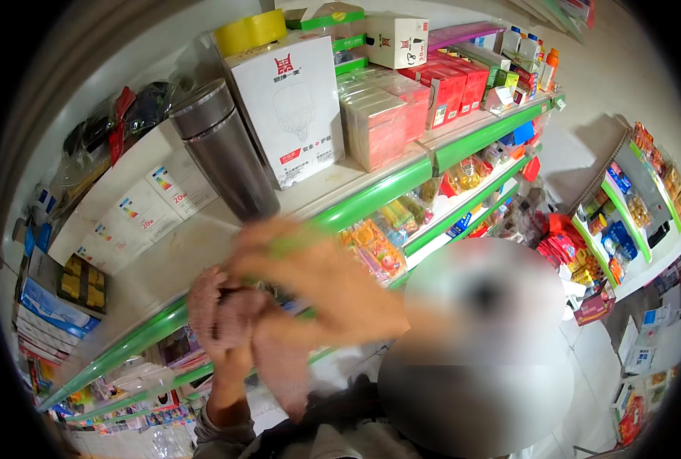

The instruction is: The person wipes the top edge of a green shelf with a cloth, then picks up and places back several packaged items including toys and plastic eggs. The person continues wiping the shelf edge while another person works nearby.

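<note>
A dusty-pink cloth is bunched over my left hand; its fingers are mostly hidden beneath the folds. One end of the cloth hangs down below my hands. My right hand, blurred by motion, is just above and right of it, the thumb against the cloth. A greenish smear shows at its fingers, too blurred to name. Behind the fingers a dark grey metal tumbler stands on the shelf top. Beside it is a white light-bulb box.
A yellow tape roll lies on the bulb box. Plastic-wrapped cartons and red boxes line the shelf. Green edge strips border it, with packaged goods below. Left are a row of bulb cartons and yellow sponges.
</note>
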Demonstrator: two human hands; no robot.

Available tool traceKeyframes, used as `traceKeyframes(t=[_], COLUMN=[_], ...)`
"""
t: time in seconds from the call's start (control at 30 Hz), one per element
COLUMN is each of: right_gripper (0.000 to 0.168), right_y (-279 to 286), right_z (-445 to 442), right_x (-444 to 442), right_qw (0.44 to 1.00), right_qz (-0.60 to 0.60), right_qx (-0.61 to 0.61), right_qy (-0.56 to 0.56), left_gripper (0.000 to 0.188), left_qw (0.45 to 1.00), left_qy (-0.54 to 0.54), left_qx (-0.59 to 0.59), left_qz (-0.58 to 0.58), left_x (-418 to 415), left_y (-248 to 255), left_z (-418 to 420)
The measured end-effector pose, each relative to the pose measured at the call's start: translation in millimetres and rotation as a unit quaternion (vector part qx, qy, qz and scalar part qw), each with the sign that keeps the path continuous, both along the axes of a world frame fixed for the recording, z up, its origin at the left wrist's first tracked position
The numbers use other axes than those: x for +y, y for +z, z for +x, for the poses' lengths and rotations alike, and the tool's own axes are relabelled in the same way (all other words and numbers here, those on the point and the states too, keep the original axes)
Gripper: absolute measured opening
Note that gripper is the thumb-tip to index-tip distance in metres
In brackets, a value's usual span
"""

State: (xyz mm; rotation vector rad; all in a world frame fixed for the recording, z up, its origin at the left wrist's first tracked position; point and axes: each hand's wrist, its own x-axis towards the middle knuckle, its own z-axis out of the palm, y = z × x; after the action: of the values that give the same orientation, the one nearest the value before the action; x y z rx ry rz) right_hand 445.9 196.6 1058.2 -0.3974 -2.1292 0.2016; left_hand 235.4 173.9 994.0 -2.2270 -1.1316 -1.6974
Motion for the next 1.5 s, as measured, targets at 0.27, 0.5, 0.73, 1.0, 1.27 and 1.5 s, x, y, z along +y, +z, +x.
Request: traceKeyframes(t=[0.27, 0.5, 0.73, 1.0, 1.27, 1.5], right_gripper=[0.080, 0.074, 0.068, 0.071, 0.086, 0.082], right_y=[-34.2, -45.0, -48.1, -51.0, -60.6, -59.3], right_z=[99.4, 95.7, 95.7, 100.4, 96.2, 99.9], right_x=[110.3, 122.4, 132.3, 132.3, 125.6, 116.5], right_qw=[0.855, 0.863, 0.844, 0.854, 0.849, 0.864], right_qz=[0.031, -0.009, 0.020, 0.010, 0.084, 0.041], right_qx=[0.206, 0.248, 0.290, 0.299, 0.245, 0.261], right_qy=[-0.475, -0.441, -0.451, -0.425, -0.460, -0.428], left_gripper=[0.041, 0.043, 0.043, 0.040, 0.041, 0.046], left_qw=[0.984, 0.984, 0.975, 0.974, 0.979, 0.976], left_qy=[0.173, 0.170, 0.218, 0.215, 0.194, 0.212], left_qx=[-0.032, -0.058, -0.006, -0.056, -0.055, -0.050], left_qz=[-0.003, 0.013, 0.037, 0.035, 0.028, 0.022], left_x=[34.9, 51.5, 54.2, 54.0, 54.1, 61.2], left_y=[-8.2, -18.4, -13.2, -17.2, -17.0, -25.4], left_z=[-42.6, -52.8, -51.1, -48.6, -50.5, -60.2])
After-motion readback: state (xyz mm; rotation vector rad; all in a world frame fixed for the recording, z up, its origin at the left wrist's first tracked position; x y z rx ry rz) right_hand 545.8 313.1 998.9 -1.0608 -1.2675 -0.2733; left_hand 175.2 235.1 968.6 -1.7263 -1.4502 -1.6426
